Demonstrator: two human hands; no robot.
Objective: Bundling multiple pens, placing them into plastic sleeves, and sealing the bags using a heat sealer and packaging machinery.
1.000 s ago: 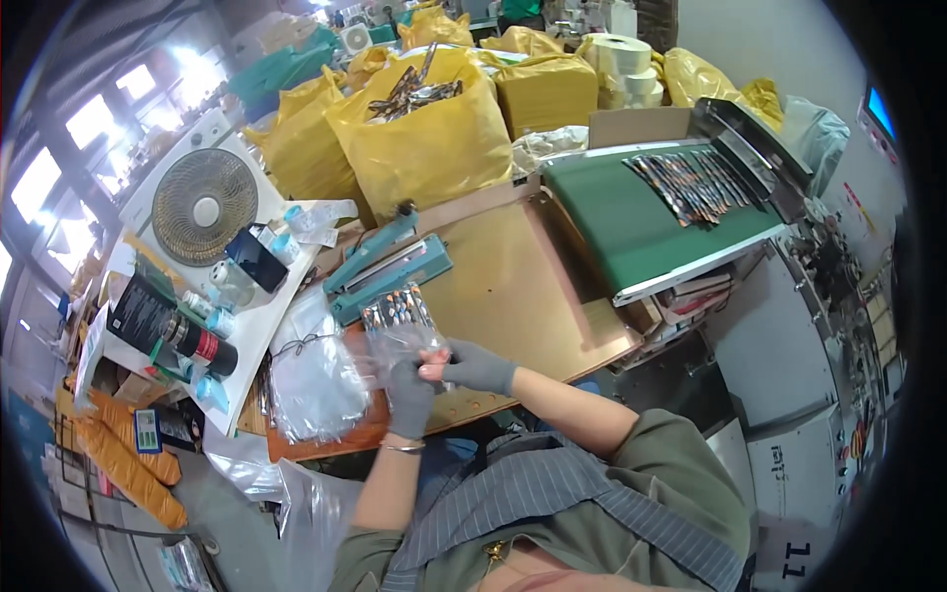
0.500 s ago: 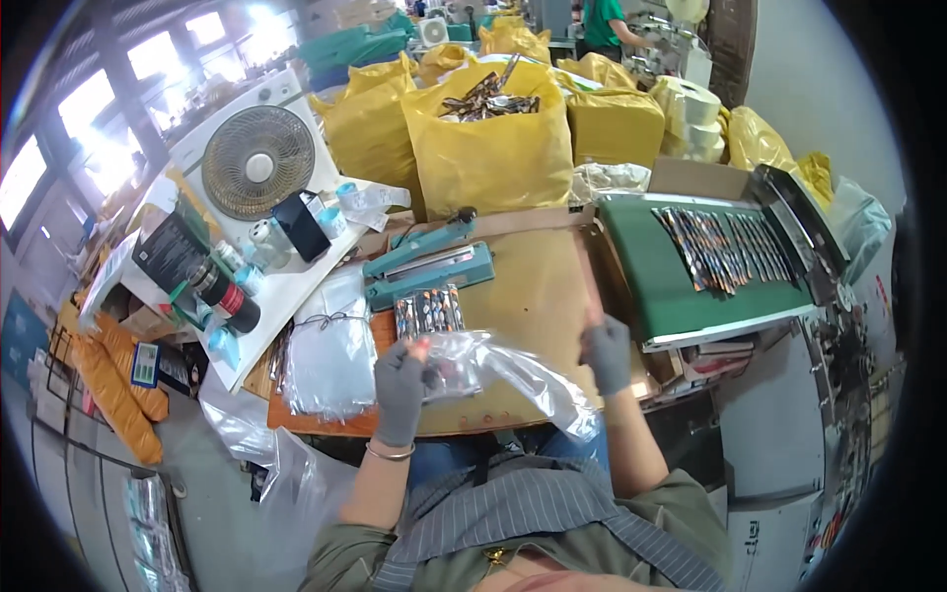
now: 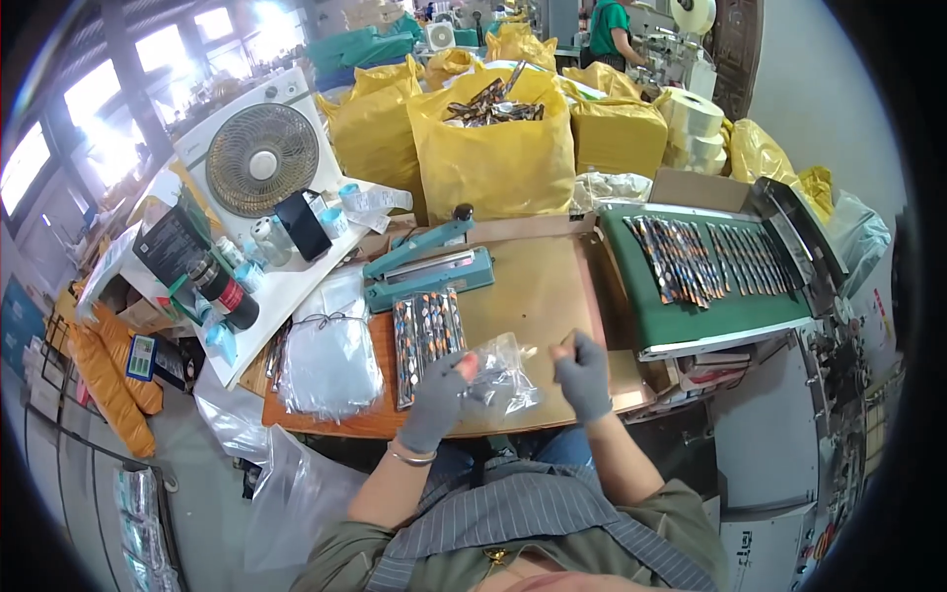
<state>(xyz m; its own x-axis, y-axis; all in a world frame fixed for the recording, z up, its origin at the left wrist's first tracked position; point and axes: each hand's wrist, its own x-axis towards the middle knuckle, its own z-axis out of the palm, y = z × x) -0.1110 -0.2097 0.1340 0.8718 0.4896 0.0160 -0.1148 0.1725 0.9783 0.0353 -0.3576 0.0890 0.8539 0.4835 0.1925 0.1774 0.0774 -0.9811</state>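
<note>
My left hand (image 3: 434,403), in a grey glove with bare fingertips, is closed on a crumpled clear plastic bag (image 3: 507,377) above the table's front part. To the right of the bag, my right hand (image 3: 586,381), gloved alike, has its fingers curled together; whether anything small is between them cannot be made out. Just beyond my left hand lies a row of slim dark patterned packets (image 3: 426,340), partly covered by it. A teal hand sealer (image 3: 434,278) stands behind these packets. Left of them is a stack of flat clear bags (image 3: 333,370).
More slim packets (image 3: 681,261) line a green conveyor belt (image 3: 631,296) at the right. Tall yellow sacks (image 3: 493,163) stand behind the table (image 3: 538,286). A white side table (image 3: 281,306) at the left bears a bottle, a phone and a fan (image 3: 261,163). A person in green (image 3: 610,39) stands far back.
My left hand has moved right, uncovering more of the packet row. My right hand has come left and slightly nearer. The bag, stretched out long before, is now bunched between my hands.
</note>
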